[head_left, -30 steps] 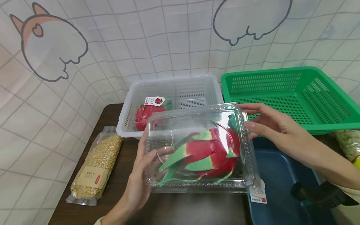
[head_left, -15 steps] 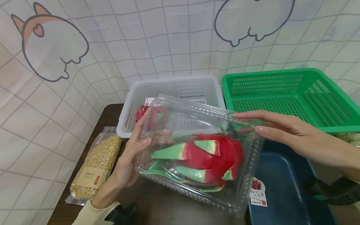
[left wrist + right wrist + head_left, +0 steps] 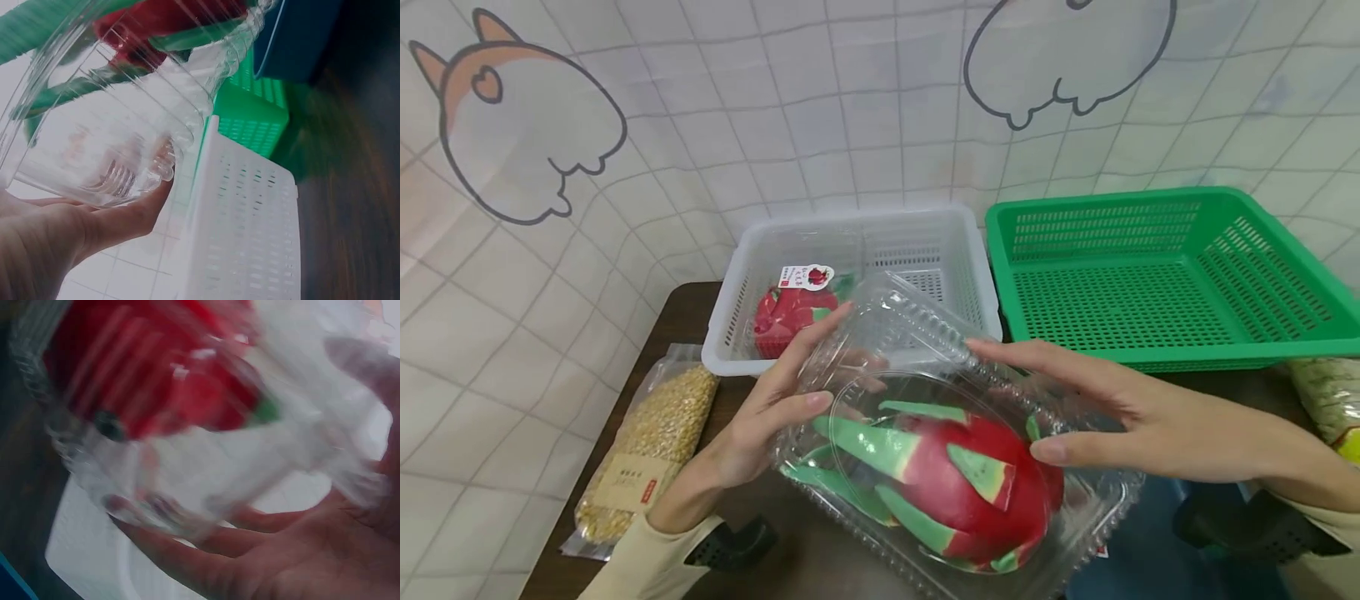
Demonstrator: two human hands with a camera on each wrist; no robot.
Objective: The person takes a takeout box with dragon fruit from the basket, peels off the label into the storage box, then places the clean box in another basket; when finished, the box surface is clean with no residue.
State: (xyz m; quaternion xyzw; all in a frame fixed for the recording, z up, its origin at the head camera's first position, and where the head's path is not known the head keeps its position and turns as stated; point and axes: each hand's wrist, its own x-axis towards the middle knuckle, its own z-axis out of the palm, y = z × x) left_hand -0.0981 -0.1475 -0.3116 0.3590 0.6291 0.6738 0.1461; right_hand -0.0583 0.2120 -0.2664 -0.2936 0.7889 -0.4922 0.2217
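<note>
A clear plastic clamshell box (image 3: 1086,504) is held tilted above the table, its crimped edge slanting down to the right in the head view. Inside lies a red dragon fruit (image 3: 958,475) with green scales. My left hand (image 3: 748,433) grips the box's left end, thumb on the near side and fingers behind the plastic. At the other end my right hand (image 3: 1157,421) holds the box between thumb and fingers. The left wrist view shows the ribbed side of the box (image 3: 94,156) against the left hand (image 3: 106,228). The right wrist view is blurred.
Behind the box stands a white basket (image 3: 985,312) with another packed dragon fruit (image 3: 790,317) in it. A green basket (image 3: 1180,196) is to its right. A bag of yellow grains (image 3: 651,442) lies at left. A blue bin (image 3: 1138,550) sits front right, beside a partly visible bag (image 3: 1322,396).
The clamshell box has turned clockwise and come lower, toward the person. My right hand has moved nearer along with its end. The left hand keeps its hold; the blue bin's label is now mostly covered.
</note>
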